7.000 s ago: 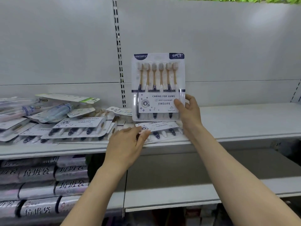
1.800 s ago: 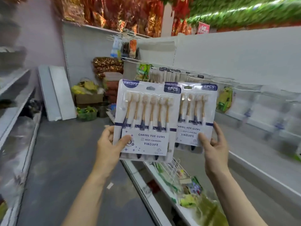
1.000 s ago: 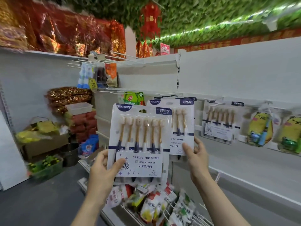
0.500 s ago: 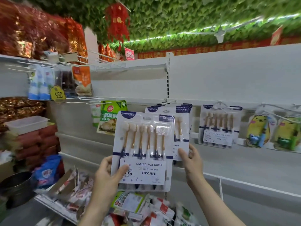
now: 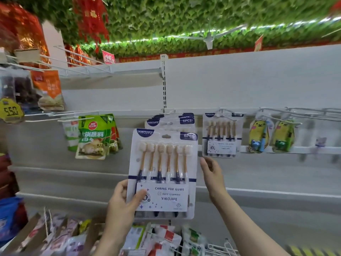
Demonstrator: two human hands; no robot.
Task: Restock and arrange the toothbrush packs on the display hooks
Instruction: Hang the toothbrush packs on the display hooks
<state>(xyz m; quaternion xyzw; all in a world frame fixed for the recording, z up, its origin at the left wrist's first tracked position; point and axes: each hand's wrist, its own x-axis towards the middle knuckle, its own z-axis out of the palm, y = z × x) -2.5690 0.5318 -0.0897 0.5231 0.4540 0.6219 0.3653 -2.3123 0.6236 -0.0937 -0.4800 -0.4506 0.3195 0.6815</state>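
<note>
a shop aisle, by every sign. above the left hand (image 5: 121, 206) white metal shelving panels (image 5: 239, 80) carry wire display hooks (image 5: 287, 112) with rows of identical carded toothbrush packs (image 5: 220, 133). to the left of that hand hang green hotpot seasoning pouches (image 5: 93, 137) and a yellow price tag (image 5: 11, 110) reading 550. right of the right hand (image 5: 212, 172) hang yellow cartoon children's toothbrush packs (image 5: 258, 135). below both hands a wire basket (image 5: 219, 248) holds more packaged goods. overhead, artificial green foliage (image 5: 184, 19) and red festive decorations (image 5: 90, 17).

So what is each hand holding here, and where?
Left hand grips the toothbrush pack by its lower left corner; right hand holds nothing.
</note>
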